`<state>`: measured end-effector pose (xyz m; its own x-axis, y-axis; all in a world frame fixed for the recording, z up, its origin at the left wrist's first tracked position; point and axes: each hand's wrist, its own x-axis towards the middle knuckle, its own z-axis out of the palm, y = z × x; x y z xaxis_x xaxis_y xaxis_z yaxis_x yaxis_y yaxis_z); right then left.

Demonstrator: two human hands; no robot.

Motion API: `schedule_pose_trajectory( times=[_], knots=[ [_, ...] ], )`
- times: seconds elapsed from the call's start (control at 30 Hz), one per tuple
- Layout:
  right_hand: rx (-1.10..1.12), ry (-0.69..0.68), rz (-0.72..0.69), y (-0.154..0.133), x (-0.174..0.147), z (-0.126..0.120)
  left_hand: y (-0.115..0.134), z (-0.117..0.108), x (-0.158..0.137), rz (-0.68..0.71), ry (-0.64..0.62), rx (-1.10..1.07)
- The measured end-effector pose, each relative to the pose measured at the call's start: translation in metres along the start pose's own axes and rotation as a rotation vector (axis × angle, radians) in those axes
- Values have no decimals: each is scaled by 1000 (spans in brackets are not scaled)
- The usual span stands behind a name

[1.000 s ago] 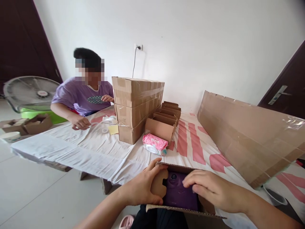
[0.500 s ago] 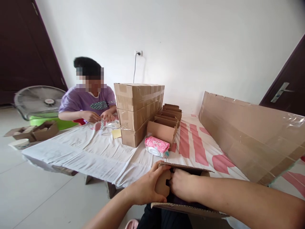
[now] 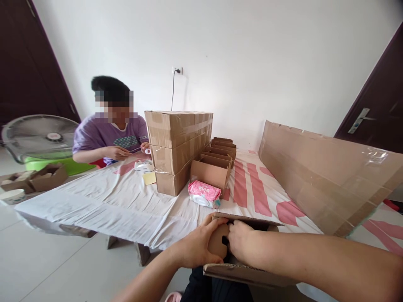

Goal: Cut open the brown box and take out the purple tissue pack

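A small open cardboard box rests at the table's near edge in front of me. My left hand grips its rounded left side flap. My right hand reaches across and presses into the box right beside that flap, fingers curled inside. The purple item in the box is hidden under my right forearm.
A pink wipes pack lies just beyond the box. Three stacked sealed cartons and a row of small open boxes stand mid-table. A large flat cardboard sheet leans at the right. A person in purple works at the far left, beside a fan.
My right hand slid left from on top of the purple item to the left flap, covering the item. The other person brought both hands together at the table.
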<state>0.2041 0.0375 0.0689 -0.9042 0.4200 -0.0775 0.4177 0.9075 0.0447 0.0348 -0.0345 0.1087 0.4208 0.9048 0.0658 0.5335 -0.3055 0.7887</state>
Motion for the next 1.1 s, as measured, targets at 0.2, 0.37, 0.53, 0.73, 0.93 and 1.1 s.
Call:
schedule_pose_trajectory(
  times=[0.2,0.37,0.53,0.73,0.93,1.1],
  knots=[
    [-346,-172,-177,-4,-41,-96,-4,-9,1,-45,40,35],
    [-218,-40,-82,8,-60,-135,-9,-23,-2,-62,95,65],
    [217,558,194,25,-82,-132,-17,-44,-4,-81,123,155],
    [534,942,284,35,-108,-122,-44,-85,-3,-130,212,123],
    [659,1009,293,37,-120,-93,-65,-104,-2,-189,570,-79],
    [797,1005,336,38,-120,-76,-39,-84,-22,-6,985,26]
  ],
)
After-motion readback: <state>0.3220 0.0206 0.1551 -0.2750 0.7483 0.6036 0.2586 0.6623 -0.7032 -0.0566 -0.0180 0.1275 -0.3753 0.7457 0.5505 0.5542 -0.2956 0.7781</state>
